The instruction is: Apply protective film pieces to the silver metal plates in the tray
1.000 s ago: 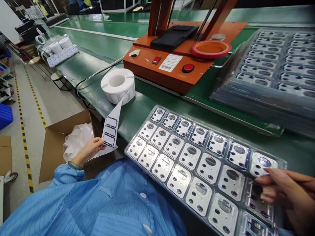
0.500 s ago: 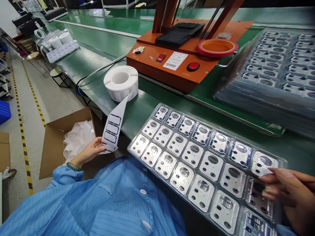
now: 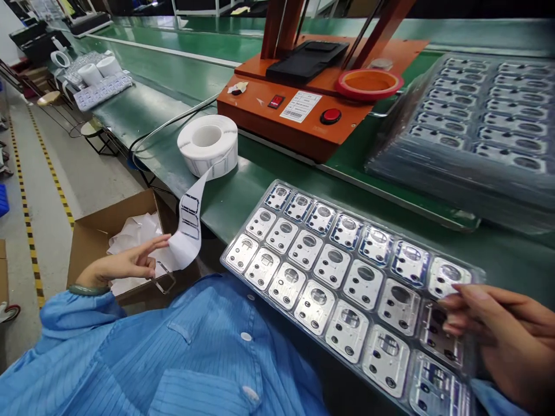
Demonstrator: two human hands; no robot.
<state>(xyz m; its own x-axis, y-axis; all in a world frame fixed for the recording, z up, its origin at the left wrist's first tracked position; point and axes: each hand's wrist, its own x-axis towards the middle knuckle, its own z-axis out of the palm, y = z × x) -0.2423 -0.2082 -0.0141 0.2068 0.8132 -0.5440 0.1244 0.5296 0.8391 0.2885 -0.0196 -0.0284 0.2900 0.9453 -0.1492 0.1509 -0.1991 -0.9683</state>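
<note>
My left hand (image 3: 125, 263) pinches a thin rectangular frame sticker (image 3: 165, 278) between thumb and fingers, its index finger stretched to the white backing strip (image 3: 184, 245). Dark-edged frame stickers (image 3: 189, 216) remain on the strip, which curls down from a label roll (image 3: 207, 144) on the bench. At the right end of a clear plastic tray (image 3: 222, 260), my right hand (image 3: 505, 329) has its fingertips closed at the lower right corner of a silver metal plate (image 3: 448, 277). Rows of similar plates fill the tray; several in the far row have blue edging. The right hand partly hides the tray's end.
An orange machine (image 3: 277, 124) with a red button stands behind the tray. Stacked trays of plates (image 3: 472, 162) lie at right. A cardboard box (image 3: 93, 231) with crumpled white backing stands below the bench at left. More rolls (image 3: 99, 70) sit farther left.
My left hand has moved left and slightly down, drawing the frame sticker off the strip, which now curls. The right hand stays at the same plate. The whole view has shifted slightly.
</note>
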